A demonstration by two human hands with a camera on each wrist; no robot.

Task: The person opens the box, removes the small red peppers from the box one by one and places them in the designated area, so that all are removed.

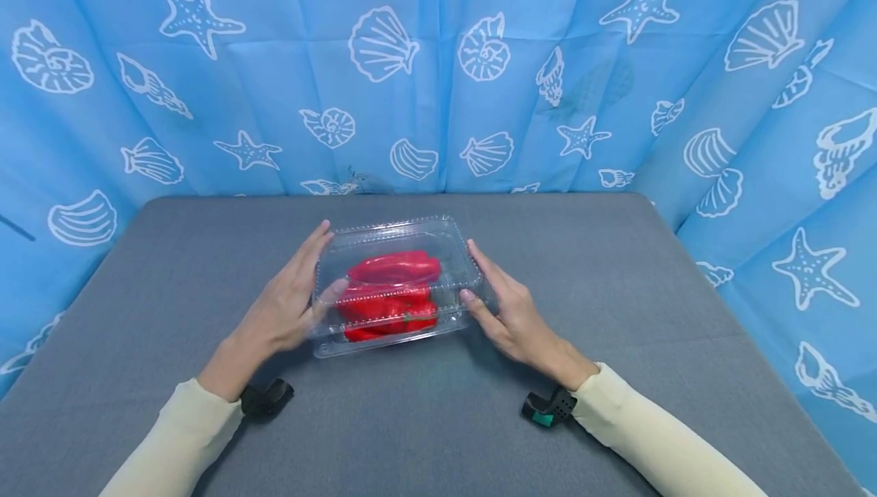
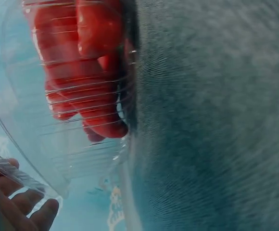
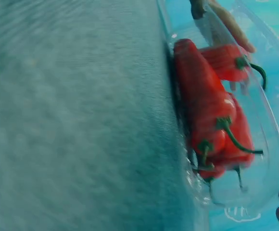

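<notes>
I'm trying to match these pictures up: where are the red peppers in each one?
Head: red peppers just left of centre, slightly low, between the hands.
Left wrist: upper left.
Right wrist: right of centre, green stems showing.
Shared landmark: the clear plastic container around the peppers.

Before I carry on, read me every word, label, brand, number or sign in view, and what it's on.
None can be read.
Tub: no label or lettering to be seen on its clear plastic.
Peppers: no sticker visible.
Curtain: white shell and starfish drawings, no readable words.
Right wrist camera: a green patch; any print there is too small to read.
</notes>
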